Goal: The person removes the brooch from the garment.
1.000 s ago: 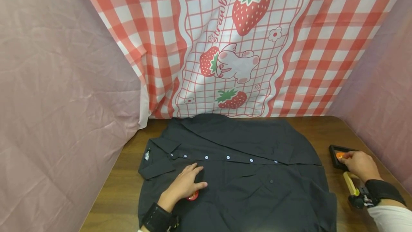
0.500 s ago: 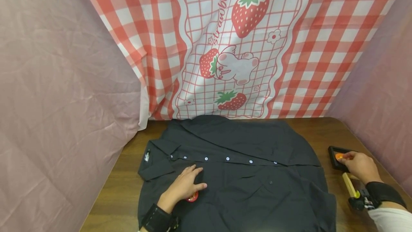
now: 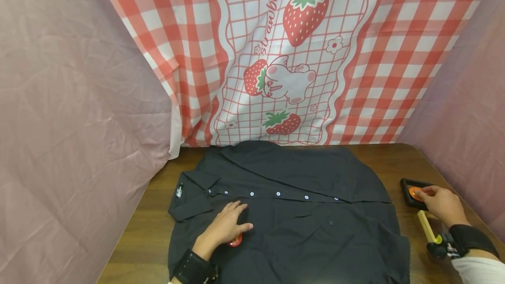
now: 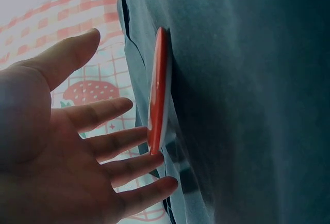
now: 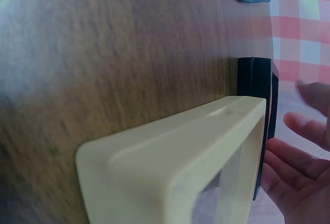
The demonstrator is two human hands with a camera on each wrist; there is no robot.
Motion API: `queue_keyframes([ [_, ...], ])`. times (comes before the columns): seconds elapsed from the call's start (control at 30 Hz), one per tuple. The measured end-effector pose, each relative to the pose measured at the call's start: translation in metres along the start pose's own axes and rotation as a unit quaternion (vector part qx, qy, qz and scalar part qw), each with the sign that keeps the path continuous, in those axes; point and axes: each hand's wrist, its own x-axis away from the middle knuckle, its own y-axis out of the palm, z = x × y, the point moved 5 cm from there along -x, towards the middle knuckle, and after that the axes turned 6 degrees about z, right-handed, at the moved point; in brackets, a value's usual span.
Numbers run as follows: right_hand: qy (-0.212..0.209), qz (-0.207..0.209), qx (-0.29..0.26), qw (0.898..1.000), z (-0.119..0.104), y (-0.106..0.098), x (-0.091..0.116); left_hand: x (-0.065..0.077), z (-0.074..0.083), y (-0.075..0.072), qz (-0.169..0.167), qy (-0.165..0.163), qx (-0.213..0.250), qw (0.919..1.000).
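- Currently, the left hand (image 3: pixel 224 225) is at the lower middle of the head frame, over the dark button-up shirt (image 3: pixel 296 218), its fingers spread and relaxed, gripping nothing.
- A thin red disc (image 3: pixel 235 241) lies on the shirt, partly covered by that hand; the left wrist view shows it edge-on beside the extended fingertips, and whether they touch it I cannot tell.
- At the right of the head frame, the right hand (image 3: pixel 442 203) reaches over a black tray (image 3: pixel 404 194), fingertips at an orange disc (image 3: pixel 414 193) inside it; in the right wrist view thumb and index finger stand apart, the hand loose rather than clenched.
- Just below the tray in the head frame, near the right wrist, sits a cream frame (image 3: pixel 425 225), large in the lower half of the right wrist view.
- The shirt fills the lower middle of the head frame, spread on the wood-grain surface (image 3: pixel 134 236), its collar (image 3: pixel 197 185) toward the left, a row of white buttons (image 3: pixel 278 193) running across it.
- Red-and-white checked cloth (image 3: pixel 394 56) with printed strawberries hangs across the upper middle, and pink fabric (image 3: pixel 79 100) covers the left side.
- Black wristbands (image 3: pixel 192 271) circle both wrists.
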Motion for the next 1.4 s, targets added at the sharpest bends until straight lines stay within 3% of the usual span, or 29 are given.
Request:
queue_keyframes([
  [0.17, 0.014, -0.016, -0.009, 1.0, -0.001, -0.001, 0.001, 0.003, 0.001, -0.003, 0.011, 0.006, 0.004, 0.9999],
  [0.37, -0.001, 0.003, -0.031, 1.0, -0.008, -0.004, 0.0, 0.004, 0.0, -0.005, 0.028, 0.008, 0.004, 0.9996],
  [0.67, 0.001, 0.03, -0.08, 0.996, -0.015, -0.001, 0.006, 0.003, -0.002, -0.005, 0.027, -0.012, 0.019, 0.9994],
  [0.83, -0.029, 0.03, -0.095, 0.995, -0.023, 0.0, 0.009, 0.002, -0.002, -0.005, 0.037, -0.003, 0.013, 0.9992],
  [1.07, -0.048, 0.017, -0.105, 0.993, -0.032, 0.001, 0.011, 0.002, -0.004, -0.008, 0.062, -0.029, 0.008, 0.9976],
  [1.4, -0.089, 0.052, -0.139, 0.985, -0.043, -0.002, 0.01, 0.002, -0.003, -0.01, 0.071, -0.025, 0.005, 0.9971],
])
